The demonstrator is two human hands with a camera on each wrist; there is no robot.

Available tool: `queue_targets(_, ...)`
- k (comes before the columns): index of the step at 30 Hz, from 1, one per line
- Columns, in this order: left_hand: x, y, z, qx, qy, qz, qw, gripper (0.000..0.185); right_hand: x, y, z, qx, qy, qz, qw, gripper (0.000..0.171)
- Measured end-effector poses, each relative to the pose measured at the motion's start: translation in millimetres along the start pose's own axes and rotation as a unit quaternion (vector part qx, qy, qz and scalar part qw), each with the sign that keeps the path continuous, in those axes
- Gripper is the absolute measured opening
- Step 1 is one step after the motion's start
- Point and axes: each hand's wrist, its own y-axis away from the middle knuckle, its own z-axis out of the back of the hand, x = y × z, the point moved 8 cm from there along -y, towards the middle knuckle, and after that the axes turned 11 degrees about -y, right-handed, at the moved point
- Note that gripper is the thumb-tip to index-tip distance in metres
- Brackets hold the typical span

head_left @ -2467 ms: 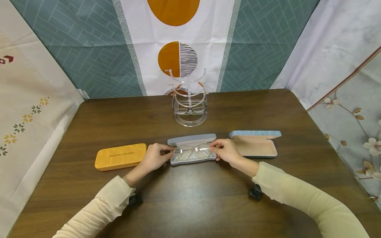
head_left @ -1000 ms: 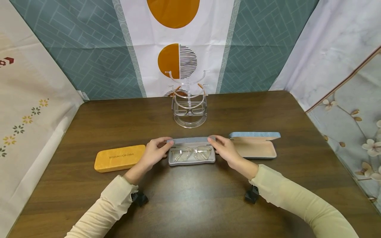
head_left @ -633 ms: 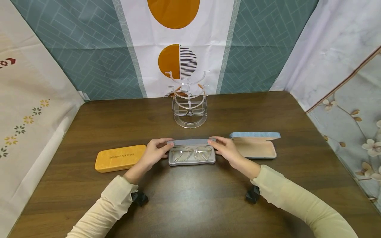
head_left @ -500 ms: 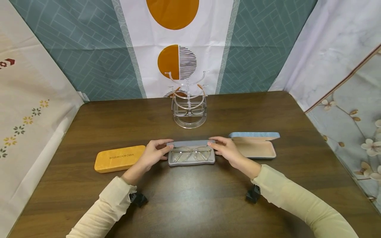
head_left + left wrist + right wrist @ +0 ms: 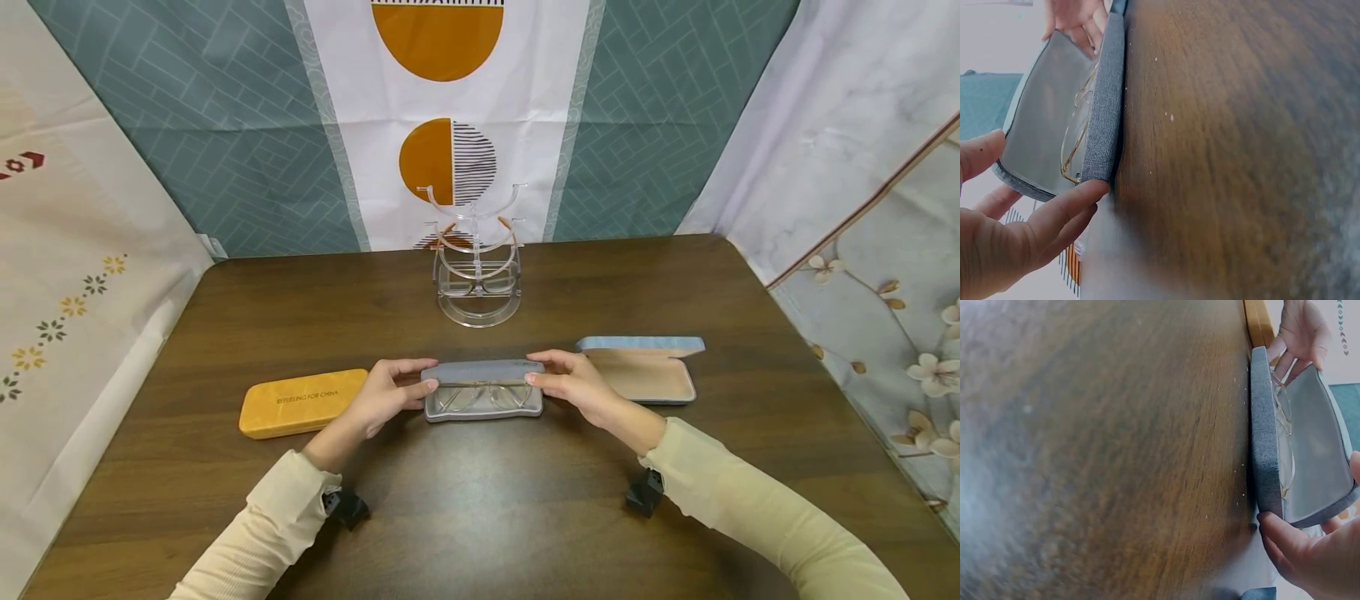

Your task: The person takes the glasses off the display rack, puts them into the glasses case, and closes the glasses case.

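Grey case [image 5: 483, 392]: sits near the table's [image 5: 525, 517] front-middle, lid half lowered over the glasses [image 5: 480, 395].
Left hand [image 5: 390, 393]: I have its fingers curled on the case's left end, thumb low.
Right hand [image 5: 573, 385]: pinches the right lid end.
Handling: I judge the shell stiff and light, the glasses fragile; hold by the ends.

A dark brown wooden table with rounded corners [image 5: 300, 317] fills the lower half of the frame. Behind it, across the top of the frame, hangs a teal backdrop with a pale herringbone brick pattern [image 5: 210, 125], split at centre by a white cloth banner printed with orange circles and black stripes [image 5: 442, 92]. At the left edge hangs a cream cloth with small embroidered flowers [image 5: 67, 275], and at the right a grey-white marbled sheet with printed white blossoms [image 5: 862, 192].
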Motion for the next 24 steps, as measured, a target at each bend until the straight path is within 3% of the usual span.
queue_targets(14, 4.1, 3.6, -2.9, 0.013, 0.001, -0.010, 0.9999, 0.042, -4.1, 5.0, -0.9, -0.003, 0.023, 0.009, 1.000, 0.050)
queue_targets(24, 3.6, 5.6, -1.6, -0.002, -0.082, -0.022, 0.9964, 0.040, -6.7, 4.9, -1.4, -0.005, 0.024, 0.011, 1.000, 0.053)
